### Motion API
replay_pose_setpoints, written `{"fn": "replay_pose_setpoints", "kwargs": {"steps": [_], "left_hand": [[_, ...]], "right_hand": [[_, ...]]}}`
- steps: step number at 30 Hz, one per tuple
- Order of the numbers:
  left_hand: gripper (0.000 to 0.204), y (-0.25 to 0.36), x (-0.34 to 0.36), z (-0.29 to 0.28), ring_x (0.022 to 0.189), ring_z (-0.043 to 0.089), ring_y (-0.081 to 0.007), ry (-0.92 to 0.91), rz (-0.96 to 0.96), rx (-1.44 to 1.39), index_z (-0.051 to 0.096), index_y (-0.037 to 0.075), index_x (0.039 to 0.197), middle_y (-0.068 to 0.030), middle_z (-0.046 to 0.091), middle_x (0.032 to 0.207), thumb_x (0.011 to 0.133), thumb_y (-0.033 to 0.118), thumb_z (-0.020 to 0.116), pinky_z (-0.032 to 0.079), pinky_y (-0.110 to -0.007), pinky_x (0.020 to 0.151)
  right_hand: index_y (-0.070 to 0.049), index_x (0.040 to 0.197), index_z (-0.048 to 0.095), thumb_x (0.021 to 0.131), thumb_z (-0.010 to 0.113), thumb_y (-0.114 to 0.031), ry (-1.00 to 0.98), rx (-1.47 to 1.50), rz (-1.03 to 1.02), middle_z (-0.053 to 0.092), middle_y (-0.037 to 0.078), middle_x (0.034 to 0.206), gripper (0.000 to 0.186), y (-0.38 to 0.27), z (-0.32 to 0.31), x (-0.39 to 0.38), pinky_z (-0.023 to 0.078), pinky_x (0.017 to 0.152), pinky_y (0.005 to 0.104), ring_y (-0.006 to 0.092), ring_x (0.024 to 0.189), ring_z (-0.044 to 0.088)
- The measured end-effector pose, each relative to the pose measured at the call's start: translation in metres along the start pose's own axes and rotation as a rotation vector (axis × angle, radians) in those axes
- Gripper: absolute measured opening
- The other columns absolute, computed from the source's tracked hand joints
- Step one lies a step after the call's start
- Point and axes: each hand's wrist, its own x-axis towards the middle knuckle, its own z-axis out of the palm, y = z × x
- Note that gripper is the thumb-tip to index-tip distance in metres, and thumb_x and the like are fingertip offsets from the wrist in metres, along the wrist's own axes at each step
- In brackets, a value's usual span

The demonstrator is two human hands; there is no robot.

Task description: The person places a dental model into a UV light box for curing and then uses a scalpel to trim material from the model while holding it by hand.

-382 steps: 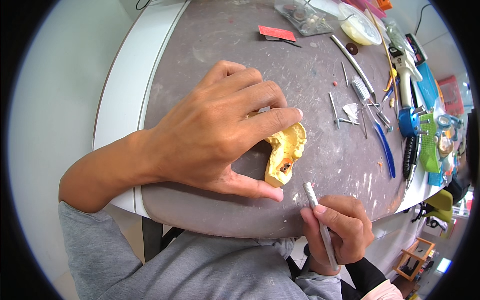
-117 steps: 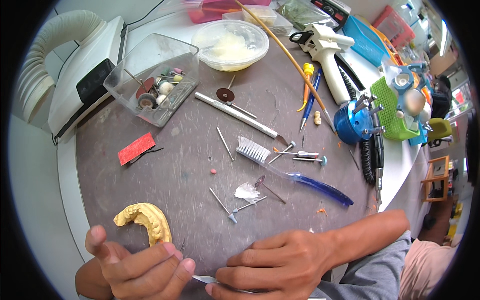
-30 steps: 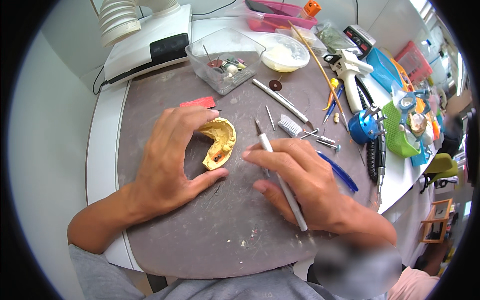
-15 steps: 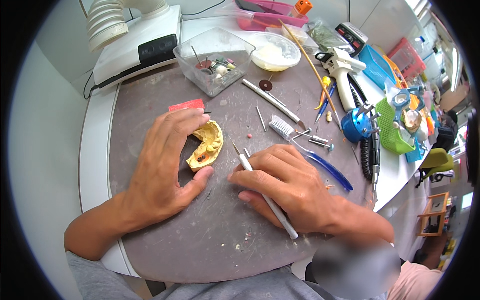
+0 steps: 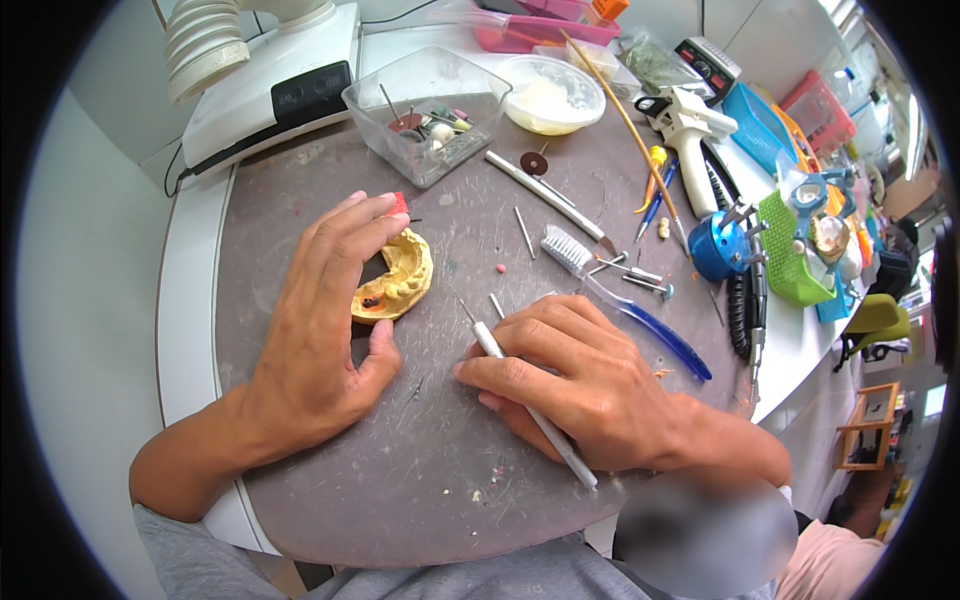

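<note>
Both hands rest on the grey surface (image 5: pixel 330 500). Left hand (image 5: pixel 320 330) lies flat and spread, fingers arched over a yellow dental cast (image 5: pixel 395 285), thumb touching its near end at about 6 o'clock of it and fingertips reaching past its far rim at 12; it steadies rather than grips. Right hand (image 5: pixel 580 385) is closed in a pen hold on a slim white-handled tool (image 5: pixel 530 405), whose thin metal tip points toward 11 o'clock, near the cast but not touching it.

Cast sits at roughly 10 o'clock from the surface's middle. It looks like plaster: stiff, fairly light, brittle at the tooth ridges, and dusty enough to slide on this surface. I judge the safest hold is by the thick outer arch and base, pressing down, not on the teeth. A dark spot shows near its lower left end.

Open room lies toward 6 and 7 o'clock, between the forearms and the near rim. Toward 12 o'clock a clear box (image 5: pixel 425 115) of burs and a bowl (image 5: pixel 550 95) stand close; at 2 to 3 o'clock a toothbrush (image 5: pixel 620 295), loose pins and a blue holder (image 5: pixel 718 245) crowd in. The rounded left rim runs near the left wrist.
</note>
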Motion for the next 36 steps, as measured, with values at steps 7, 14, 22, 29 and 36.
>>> {"fn": "replay_pose_setpoints", "kwargs": {"steps": [7, 14, 22, 29, 36], "left_hand": [[0.077, -0.001, -0.001, 0.0, 0.141, 0.042, -0.0398, 0.002, -0.007, -0.024, 0.041, 0.004, 0.146, -0.0214, 0.044, 0.149, 0.072, -0.013, 0.053, 0.03, -0.046, 0.12], [0.076, -0.001, 0.0, 0.0, 0.135, 0.044, -0.0425, 0.021, 0.012, -0.041, 0.043, 0.003, 0.145, -0.0223, 0.044, 0.145, 0.072, -0.012, 0.058, 0.035, -0.048, 0.114], [0.073, 0.0, -0.003, 0.002, 0.135, 0.044, -0.0429, 0.023, 0.004, -0.053, 0.043, 0.004, 0.145, -0.0219, 0.043, 0.145, 0.075, -0.008, 0.062, 0.033, -0.05, 0.117], [0.072, 0.001, -0.005, 0.002, 0.137, 0.042, -0.0418, 0.007, -0.001, -0.051, 0.042, 0.004, 0.145, -0.0211, 0.042, 0.147, 0.077, -0.006, 0.065, 0.032, -0.049, 0.118], [0.071, 0.001, -0.006, 0.001, 0.143, 0.039, -0.0394, -0.019, -0.013, -0.04, 0.04, 0.005, 0.146, -0.0204, 0.04, 0.151, 0.08, -0.006, 0.064, 0.031, -0.046, 0.12]], "right_hand": [[-0.005, 0.107, 0.065, 0.08, 0.072, -0.01, -0.012, -0.015, -0.004, 0.061, 0.009, 0.094, 0.028, 0.0, -0.001, 0.0, 0.049, 0.083, 0.039, 0.0268, 0.092, 0.062], [-0.004, 0.099, 0.068, 0.077, 0.079, -0.001, 0.168, -0.288, 0.13, 0.064, 0.011, 0.086, 0.025, 0.004, -0.022, 0.005, 0.052, 0.062, 0.0368, 0.0261, 0.073, 0.066], [-0.001, 0.093, 0.058, 0.085, 0.071, -0.003, 0.185, -0.687, 0.676, 0.067, 0.018, 0.088, 0.015, 0.033, -0.081, -0.004, 0.051, 0.071, 0.0461, 0.038, 0.078, 0.067], [-0.002, 0.096, 0.057, 0.086, 0.068, 0.0, 0.094, -0.738, 0.729, 0.068, 0.018, 0.088, 0.015, 0.042, -0.071, -0.006, 0.051, 0.075, 0.0481, 0.0378, 0.082, 0.069], [-0.005, 0.098, 0.057, 0.084, 0.062, 0.005, 0.052, -0.84, 0.653, 0.067, 0.014, 0.09, 0.017, 0.046, -0.066, -0.007, 0.052, 0.079, 0.0459, 0.0337, 0.09, 0.069]]}}
